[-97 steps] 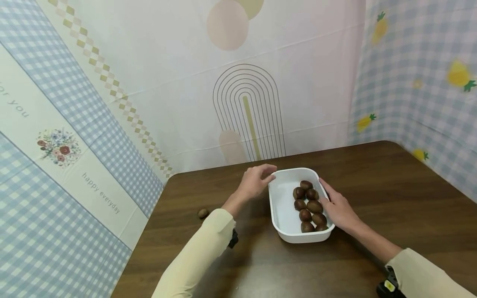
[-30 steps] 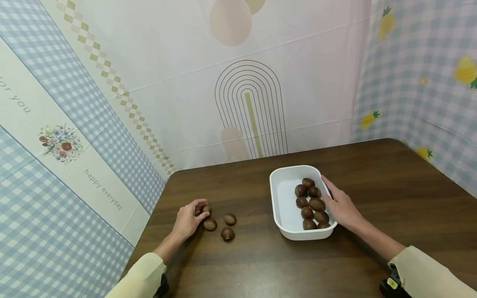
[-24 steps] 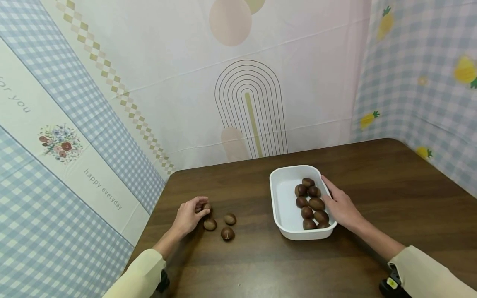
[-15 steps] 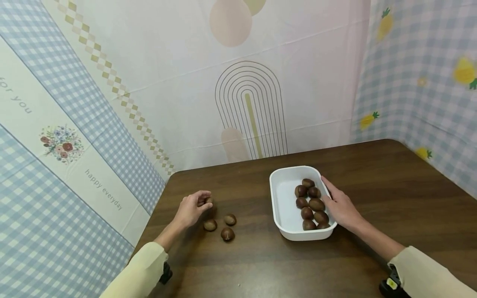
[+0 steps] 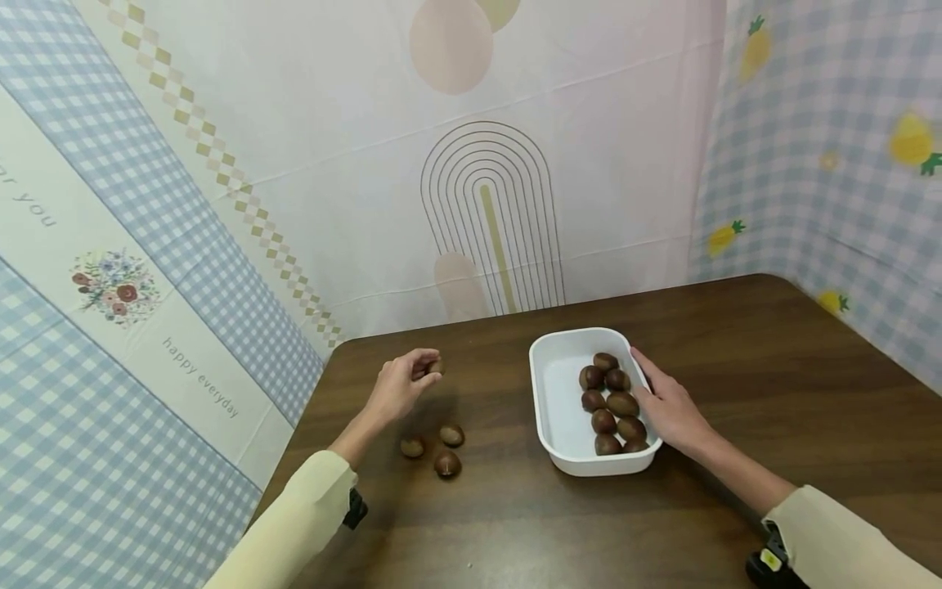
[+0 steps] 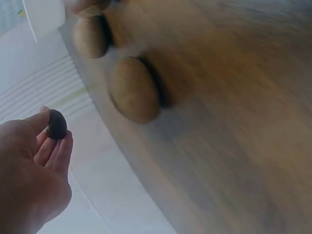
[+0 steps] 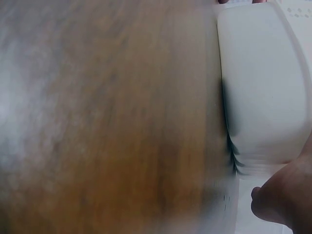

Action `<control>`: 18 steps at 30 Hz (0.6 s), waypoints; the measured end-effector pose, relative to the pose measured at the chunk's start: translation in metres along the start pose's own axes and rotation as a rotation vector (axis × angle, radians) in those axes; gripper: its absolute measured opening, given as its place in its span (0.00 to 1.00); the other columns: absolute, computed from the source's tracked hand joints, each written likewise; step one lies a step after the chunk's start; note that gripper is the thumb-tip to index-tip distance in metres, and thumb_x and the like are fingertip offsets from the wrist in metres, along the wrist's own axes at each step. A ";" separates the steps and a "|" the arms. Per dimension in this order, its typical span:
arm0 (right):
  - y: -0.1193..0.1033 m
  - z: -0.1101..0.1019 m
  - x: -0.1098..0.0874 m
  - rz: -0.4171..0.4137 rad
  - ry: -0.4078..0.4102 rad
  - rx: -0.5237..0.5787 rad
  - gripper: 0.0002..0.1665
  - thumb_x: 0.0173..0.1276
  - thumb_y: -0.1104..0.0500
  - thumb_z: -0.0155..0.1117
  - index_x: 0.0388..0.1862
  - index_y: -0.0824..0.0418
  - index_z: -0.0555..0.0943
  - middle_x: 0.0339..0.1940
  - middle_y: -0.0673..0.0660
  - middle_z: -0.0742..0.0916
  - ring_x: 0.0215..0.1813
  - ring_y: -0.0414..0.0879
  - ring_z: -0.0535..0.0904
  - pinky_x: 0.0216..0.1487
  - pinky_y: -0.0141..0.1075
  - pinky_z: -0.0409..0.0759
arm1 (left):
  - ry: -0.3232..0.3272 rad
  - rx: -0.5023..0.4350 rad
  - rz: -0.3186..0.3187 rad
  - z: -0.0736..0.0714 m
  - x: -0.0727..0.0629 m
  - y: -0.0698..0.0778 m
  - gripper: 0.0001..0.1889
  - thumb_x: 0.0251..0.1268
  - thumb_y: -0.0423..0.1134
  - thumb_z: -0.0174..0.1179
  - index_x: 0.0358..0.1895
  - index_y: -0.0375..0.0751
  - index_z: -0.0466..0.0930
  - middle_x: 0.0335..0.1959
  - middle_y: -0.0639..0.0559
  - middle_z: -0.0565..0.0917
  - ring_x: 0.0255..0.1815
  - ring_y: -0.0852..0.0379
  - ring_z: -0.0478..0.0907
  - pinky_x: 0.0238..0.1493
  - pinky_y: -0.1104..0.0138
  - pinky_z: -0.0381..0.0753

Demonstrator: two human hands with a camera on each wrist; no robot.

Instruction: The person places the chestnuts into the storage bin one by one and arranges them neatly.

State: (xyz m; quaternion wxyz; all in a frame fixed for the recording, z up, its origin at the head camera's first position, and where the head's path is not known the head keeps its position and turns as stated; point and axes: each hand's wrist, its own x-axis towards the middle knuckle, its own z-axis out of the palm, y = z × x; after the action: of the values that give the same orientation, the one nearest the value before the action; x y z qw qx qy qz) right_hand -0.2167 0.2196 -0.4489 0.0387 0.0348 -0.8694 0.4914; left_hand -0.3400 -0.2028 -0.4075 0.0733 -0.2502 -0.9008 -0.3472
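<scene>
In the head view my left hand [image 5: 397, 388] is raised over the table and pinches a brown chestnut [image 5: 437, 367] between thumb and fingertips. The left wrist view shows this chestnut [image 6: 57, 125] as a dark oval at the fingertips. Below that hand, three chestnuts lie on the wood: one to the left [image 5: 412, 447], a paler one [image 5: 452, 435] and a glossy one [image 5: 447, 465]. My right hand [image 5: 673, 417] holds the right side of a white rectangular container [image 5: 562, 409], thumb at the rim. Several chestnuts [image 5: 621, 404] sit along the container's right half.
The dark wooden table [image 5: 515, 523] ends at the back against a pale patterned cloth [image 5: 603, 164]. Blue checked cloth [image 5: 184, 311] hangs on the left, and another checked cloth with pineapples [image 5: 846, 164] on the right. The right wrist view shows the container's outer wall [image 7: 265, 83].
My left hand has come from the container to the table chestnuts, taken hold of the rearmost one, and lifted it up and to the right. The right hand stays on the container.
</scene>
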 end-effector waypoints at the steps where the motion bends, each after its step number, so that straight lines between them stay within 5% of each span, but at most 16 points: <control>1: -0.001 0.000 0.000 0.000 -0.002 0.005 0.39 0.86 0.61 0.41 0.90 0.61 0.44 0.84 0.76 0.57 0.81 0.77 0.56 0.72 0.73 0.64 | 0.000 -0.007 0.003 0.001 0.003 0.002 0.20 0.72 0.32 0.70 0.64 0.32 0.82 0.58 0.39 0.87 0.59 0.44 0.86 0.59 0.58 0.85; 18: 0.000 0.001 0.000 -0.008 0.008 0.011 0.40 0.84 0.63 0.42 0.89 0.62 0.45 0.84 0.76 0.57 0.82 0.76 0.55 0.74 0.73 0.60 | 0.039 -0.089 0.058 0.036 0.041 0.043 0.21 0.72 0.33 0.70 0.65 0.32 0.82 0.60 0.42 0.87 0.62 0.48 0.85 0.61 0.64 0.83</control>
State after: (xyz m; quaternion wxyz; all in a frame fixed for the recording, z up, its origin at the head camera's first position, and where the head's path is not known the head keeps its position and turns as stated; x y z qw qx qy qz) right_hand -0.2170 0.2190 -0.4491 0.0442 0.0364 -0.8664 0.4960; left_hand -0.3527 -0.1352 -0.3963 0.0897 -0.2723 -0.8753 -0.3895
